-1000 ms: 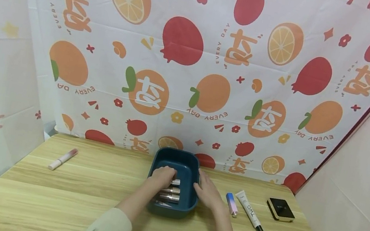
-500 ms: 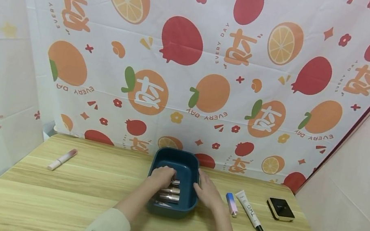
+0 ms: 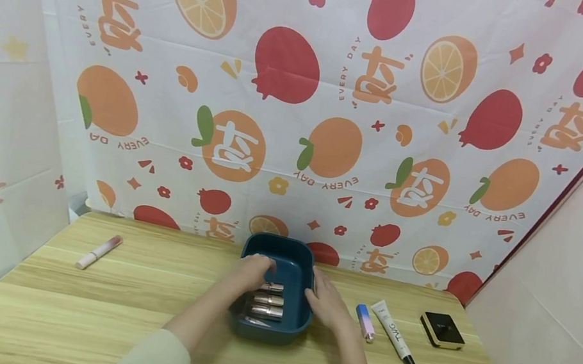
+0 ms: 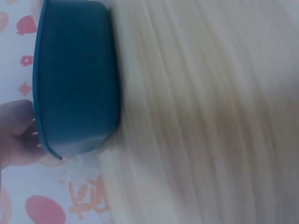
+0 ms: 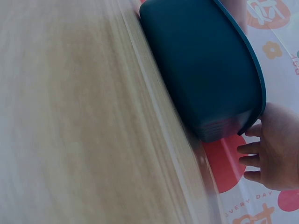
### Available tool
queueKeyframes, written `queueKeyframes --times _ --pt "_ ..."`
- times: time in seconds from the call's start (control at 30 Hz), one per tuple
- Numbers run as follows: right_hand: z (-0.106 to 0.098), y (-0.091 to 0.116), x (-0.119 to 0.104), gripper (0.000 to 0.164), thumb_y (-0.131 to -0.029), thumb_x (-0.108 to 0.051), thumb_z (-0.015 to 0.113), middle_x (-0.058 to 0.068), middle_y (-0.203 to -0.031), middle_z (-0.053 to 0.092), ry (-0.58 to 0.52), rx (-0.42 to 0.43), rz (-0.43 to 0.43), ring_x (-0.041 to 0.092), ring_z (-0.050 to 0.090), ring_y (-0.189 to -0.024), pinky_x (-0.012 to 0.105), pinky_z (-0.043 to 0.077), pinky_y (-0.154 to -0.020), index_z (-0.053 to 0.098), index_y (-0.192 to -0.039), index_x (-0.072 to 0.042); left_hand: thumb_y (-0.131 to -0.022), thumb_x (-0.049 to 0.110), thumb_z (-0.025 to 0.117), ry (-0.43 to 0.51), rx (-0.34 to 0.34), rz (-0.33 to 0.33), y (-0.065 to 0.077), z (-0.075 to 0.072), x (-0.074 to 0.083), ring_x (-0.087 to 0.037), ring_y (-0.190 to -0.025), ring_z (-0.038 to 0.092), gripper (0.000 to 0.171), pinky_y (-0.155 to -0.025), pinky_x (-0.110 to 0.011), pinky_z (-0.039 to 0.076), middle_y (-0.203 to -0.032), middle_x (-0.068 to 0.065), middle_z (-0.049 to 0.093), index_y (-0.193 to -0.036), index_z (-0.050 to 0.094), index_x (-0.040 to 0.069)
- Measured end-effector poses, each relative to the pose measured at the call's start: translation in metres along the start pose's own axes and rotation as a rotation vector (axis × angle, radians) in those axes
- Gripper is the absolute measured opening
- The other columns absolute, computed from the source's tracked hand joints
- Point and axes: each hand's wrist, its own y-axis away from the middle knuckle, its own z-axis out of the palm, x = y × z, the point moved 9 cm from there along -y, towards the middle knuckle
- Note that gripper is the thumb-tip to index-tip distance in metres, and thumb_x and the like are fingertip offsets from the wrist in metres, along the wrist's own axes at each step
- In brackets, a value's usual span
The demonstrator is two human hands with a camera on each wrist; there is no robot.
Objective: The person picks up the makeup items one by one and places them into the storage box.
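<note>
A dark blue storage box (image 3: 269, 334) stands at the back middle of the table. Several lipstick tubes (image 3: 266, 311) lie side by side on its floor, toward its near left part. My left hand (image 3: 252, 273) reaches over the left wall, loosely bent fingers above the farthest tube and apart from it; the left wrist view shows this hand (image 4: 16, 135) behind the rim. On the other side, my right hand (image 3: 327, 302) holds the right wall, thumb over the rim and fingers outside. Those fingers spread past the box's corner in the right wrist view (image 5: 275, 154).
A pink and white lip gloss tube (image 3: 99, 252) lies at the table's left. To the right are a blue-pink lipstick (image 3: 365, 322), a white squeeze tube (image 3: 394, 335) with a black cap, and a black compact (image 3: 442, 330). A printed curtain (image 3: 298, 79) hangs behind the table.
My left hand has lifted slightly and drawn back to the left from the farthest tube, which now shows more fully. The right hand and the box have stayed put.
</note>
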Motion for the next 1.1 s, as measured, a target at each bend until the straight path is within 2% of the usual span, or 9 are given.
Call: queueKeyframes --times 0.2,0.47,0.7,1.1 --pt "0.0 0.001 0.0 0.057 -0.097 -0.026 0.042 0.016 -0.147 0.026 -0.007 -0.005 0.007 0.033 0.023 -0.133 0.05 0.023 -0.105 0.021 -0.145 -0.004 -0.073 -0.011 0.061 0.079 0.034 -0.001 0.006 -0.014 -0.004 -0.025 -0.088 0.058 0.03 -0.074 -0.036 0.05 -0.094 -0.011 0.062 -0.098 0.066 0.004" --pt "0.001 0.002 0.001 0.057 -0.097 -0.026 0.042 0.017 -0.146 0.026 -0.001 -0.009 0.015 0.033 0.023 -0.133 0.049 0.022 -0.105 0.022 -0.145 -0.004 -0.077 -0.004 0.065 0.125 0.12 0.056 0.014 -0.035 -0.002 -0.024 -0.086 0.058 0.024 -0.07 -0.037 0.049 -0.09 -0.007 0.061 -0.098 0.067 0.007" --pt "0.001 0.001 0.001 0.057 -0.097 -0.025 0.042 0.017 -0.146 0.026 -0.009 -0.011 0.006 0.033 0.023 -0.133 0.049 0.022 -0.105 0.022 -0.145 -0.004 -0.078 -0.002 0.067 0.194 0.166 0.051 0.022 -0.049 -0.009 -0.028 -0.092 0.059 0.022 -0.077 -0.039 0.049 -0.095 -0.011 0.063 -0.099 0.066 0.003" --pt "0.001 0.001 0.002 0.057 -0.097 -0.027 0.042 0.014 -0.147 0.025 -0.02 -0.009 0.017 0.031 0.022 -0.133 0.049 0.022 -0.105 0.021 -0.146 -0.006 -0.078 0.0 0.068 0.199 0.233 0.042 0.038 -0.069 -0.029 -0.029 -0.095 0.059 0.024 -0.08 -0.041 0.048 -0.101 -0.012 0.064 -0.102 0.065 0.0"
